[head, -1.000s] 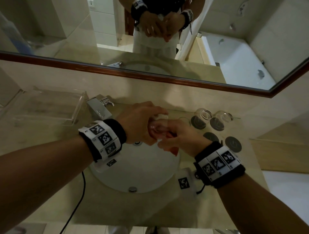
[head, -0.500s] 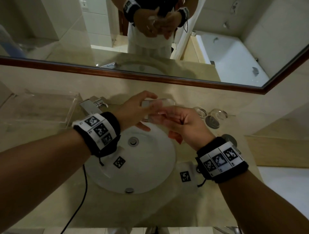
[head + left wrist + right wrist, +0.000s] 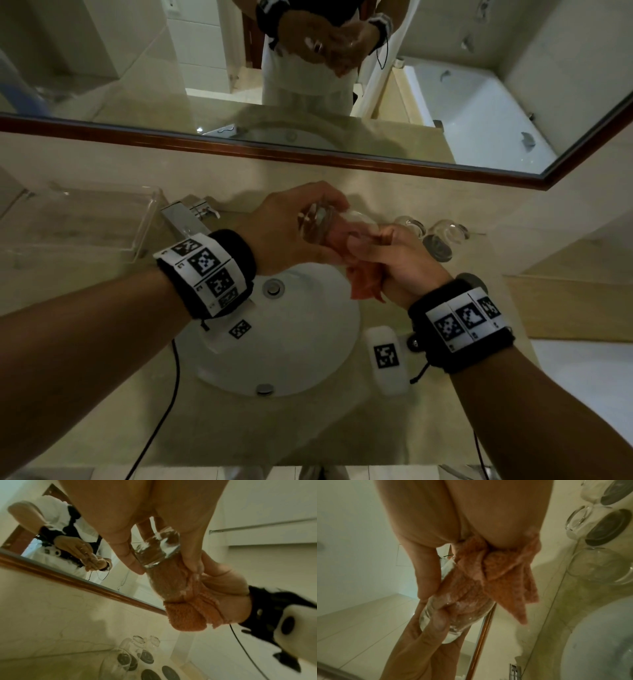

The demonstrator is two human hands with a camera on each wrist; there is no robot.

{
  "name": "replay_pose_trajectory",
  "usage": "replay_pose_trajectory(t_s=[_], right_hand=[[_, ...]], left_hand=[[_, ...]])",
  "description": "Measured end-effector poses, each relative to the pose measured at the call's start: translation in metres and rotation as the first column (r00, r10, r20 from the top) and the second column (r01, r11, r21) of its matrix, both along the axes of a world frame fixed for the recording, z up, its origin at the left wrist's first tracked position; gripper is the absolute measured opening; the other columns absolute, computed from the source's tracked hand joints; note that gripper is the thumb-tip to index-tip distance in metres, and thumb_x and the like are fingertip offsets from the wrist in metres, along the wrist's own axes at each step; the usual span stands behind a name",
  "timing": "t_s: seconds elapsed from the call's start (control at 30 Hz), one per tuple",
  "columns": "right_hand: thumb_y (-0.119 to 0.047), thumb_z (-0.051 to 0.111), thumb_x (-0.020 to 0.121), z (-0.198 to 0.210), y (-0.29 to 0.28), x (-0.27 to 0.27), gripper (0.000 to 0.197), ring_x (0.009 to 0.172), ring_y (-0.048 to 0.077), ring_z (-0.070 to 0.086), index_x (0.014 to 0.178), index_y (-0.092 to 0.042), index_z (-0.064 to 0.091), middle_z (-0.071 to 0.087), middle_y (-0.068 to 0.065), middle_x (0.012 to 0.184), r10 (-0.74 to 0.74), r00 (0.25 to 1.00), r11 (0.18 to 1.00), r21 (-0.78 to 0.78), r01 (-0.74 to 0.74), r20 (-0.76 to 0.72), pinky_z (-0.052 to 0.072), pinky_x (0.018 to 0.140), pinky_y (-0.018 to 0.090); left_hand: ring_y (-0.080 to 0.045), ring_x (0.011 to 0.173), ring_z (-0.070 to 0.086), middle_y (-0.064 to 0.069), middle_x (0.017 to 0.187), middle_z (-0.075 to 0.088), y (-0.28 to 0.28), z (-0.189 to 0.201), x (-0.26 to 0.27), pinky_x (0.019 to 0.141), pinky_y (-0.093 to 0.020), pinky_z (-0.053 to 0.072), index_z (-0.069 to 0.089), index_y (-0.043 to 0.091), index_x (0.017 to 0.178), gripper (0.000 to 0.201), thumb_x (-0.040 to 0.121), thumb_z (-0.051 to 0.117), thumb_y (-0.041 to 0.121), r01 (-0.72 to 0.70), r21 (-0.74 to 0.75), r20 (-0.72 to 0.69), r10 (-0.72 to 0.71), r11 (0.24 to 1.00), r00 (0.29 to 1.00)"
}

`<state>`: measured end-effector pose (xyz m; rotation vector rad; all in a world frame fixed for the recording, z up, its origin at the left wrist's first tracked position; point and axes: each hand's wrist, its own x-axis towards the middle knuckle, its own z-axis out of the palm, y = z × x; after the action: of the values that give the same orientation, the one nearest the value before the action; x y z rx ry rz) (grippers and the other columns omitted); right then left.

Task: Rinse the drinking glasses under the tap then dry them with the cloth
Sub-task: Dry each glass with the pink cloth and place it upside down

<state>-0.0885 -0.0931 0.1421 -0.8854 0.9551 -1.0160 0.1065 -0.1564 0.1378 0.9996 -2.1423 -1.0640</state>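
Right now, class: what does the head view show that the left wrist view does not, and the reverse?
Only the head view shows the white basin, the tap, the clear tray and both wrist bands.

Only the left wrist view shows close up the orange cloth stuffed inside the glass, with its tail bunched in the right hand.

Both show the left hand gripping the glass, the right hand gripping the cloth, the spare glasses beside dark coasters, and the mirror.

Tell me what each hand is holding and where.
Left hand grips the drinking glass around its base end; right hand holds the orange cloth stuffed into its mouth.
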Motion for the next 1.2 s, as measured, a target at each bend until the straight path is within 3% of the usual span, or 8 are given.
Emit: replay_pose_trajectory(t_s=[0.17, 0.27, 0.33, 0.5, 0.67, 0.8, 0.97, 1.2], right_hand=[[0.015, 0.047, 0.093, 0.013, -0.002, 0.005, 0.035, 0.039, 0.002, 0.06, 0.127, 0.01, 0.055, 0.071, -0.005, 0.056, -0.064, 0.991, 0.992, -0.111, 0.051, -0.121, 0.045, 0.04, 0.013], [0.0, 0.067, 0.089, 0.012, -0.007, 0.005, 0.017, 0.036, 0.01, 0.052, 0.104, -0.003, 0.072, 0.071, 0.004, 0.062, -0.123, 0.932, 0.966, -0.257, 0.034, -0.34, 0.038, 0.035, 0.02], [-0.014, 0.074, 0.083, 0.014, -0.008, 0.006, 0.019, 0.038, 0.016, 0.049, 0.1, -0.005, 0.075, 0.072, 0.021, 0.076, -0.109, 0.922, 0.964, -0.266, 0.006, -0.373, 0.035, 0.037, 0.023], [0.02, 0.054, 0.087, 0.016, -0.011, 0.002, 0.04, 0.047, 0.002, 0.065, 0.127, 0.016, 0.055, 0.075, -0.001, 0.068, -0.008, 0.989, 0.996, -0.088, -0.005, -0.149, 0.049, 0.046, 0.011], [0.013, 0.059, 0.081, 0.005, -0.018, 0.003, 0.039, 0.061, 0.009, 0.072, 0.12, 0.014, 0.058, 0.077, 0.003, 0.073, -0.045, 0.996, 0.999, -0.023, 0.043, -0.079, 0.055, 0.057, 0.017], [-0.001, 0.067, 0.085, 0.008, -0.02, 0.005, 0.028, 0.041, 0.014, 0.059, 0.113, 0.001, 0.07, 0.078, 0.011, 0.08, -0.076, 0.965, 0.991, -0.127, 0.045, -0.252, 0.044, 0.037, 0.021], [-0.024, 0.078, 0.08, 0.005, -0.02, 0.01, 0.021, 0.044, 0.026, 0.044, 0.101, -0.023, 0.078, 0.076, 0.021, 0.095, -0.047, 0.927, 0.974, -0.222, -0.04, -0.373, 0.036, 0.042, 0.026], [0.006, 0.063, 0.08, 0.001, -0.021, 0.009, 0.035, 0.064, 0.016, 0.073, 0.114, 0.01, 0.065, 0.077, 0.01, 0.08, -0.015, 0.995, 1.0, -0.014, 0.013, -0.098, 0.057, 0.059, 0.02]], left_hand=[[-0.016, 0.097, 0.069, 0.001, 0.118, 0.063, 0.0, 0.005, -0.004, 0.081, -0.032, 0.062, 0.05, 0.024, 0.13, 0.066, 0.073, 0.078, 0.041, -0.043, 0.402, -0.114, 0.097, 0.915, 0.989], [-0.026, 0.074, 0.073, -0.008, 0.106, 0.073, 0.002, 0.008, -0.006, 0.072, -0.04, 0.062, 0.06, 0.022, 0.122, 0.063, 0.073, 0.059, 0.062, -0.009, 0.643, -0.153, 0.14, 0.766, 0.978], [-0.023, 0.065, 0.068, -0.013, 0.095, 0.073, 0.0, 0.006, -0.008, 0.067, -0.038, 0.06, 0.064, 0.018, 0.113, 0.054, 0.075, 0.062, 0.057, -0.043, 0.618, -0.166, 0.183, 0.785, 0.969], [-0.024, 0.091, 0.071, -0.006, 0.11, 0.066, -0.007, -0.002, 0.001, 0.075, -0.042, 0.062, 0.057, 0.025, 0.117, 0.055, 0.072, 0.085, 0.039, 0.006, 0.305, -0.092, 0.023, 0.952, 0.995], [-0.018, 0.105, 0.066, 0.004, 0.12, 0.06, -0.009, -0.009, 0.006, 0.085, -0.042, 0.06, 0.054, 0.036, 0.124, 0.07, 0.067, 0.09, 0.017, 0.021, 0.135, -0.03, -0.017, 0.991, 0.999], [-0.025, 0.102, 0.069, -0.004, 0.124, 0.06, -0.006, 0.0, 0.006, 0.079, -0.04, 0.063, 0.05, 0.031, 0.132, 0.067, 0.073, 0.082, 0.031, -0.007, 0.366, -0.136, 0.061, 0.93, 0.989], [-0.023, 0.07, 0.07, -0.01, 0.097, 0.069, -0.004, 0.008, 0.003, 0.066, -0.034, 0.06, 0.06, 0.012, 0.114, 0.056, 0.084, 0.056, 0.059, -0.092, 0.671, -0.1, 0.213, 0.736, 0.972], [-0.016, 0.09, 0.067, 0.004, 0.108, 0.063, -0.005, -0.005, 0.016, 0.074, -0.03, 0.059, 0.053, 0.028, 0.114, 0.049, 0.077, 0.084, 0.023, -0.019, 0.12, 0.03, 0.015, 0.993, 0.999]])
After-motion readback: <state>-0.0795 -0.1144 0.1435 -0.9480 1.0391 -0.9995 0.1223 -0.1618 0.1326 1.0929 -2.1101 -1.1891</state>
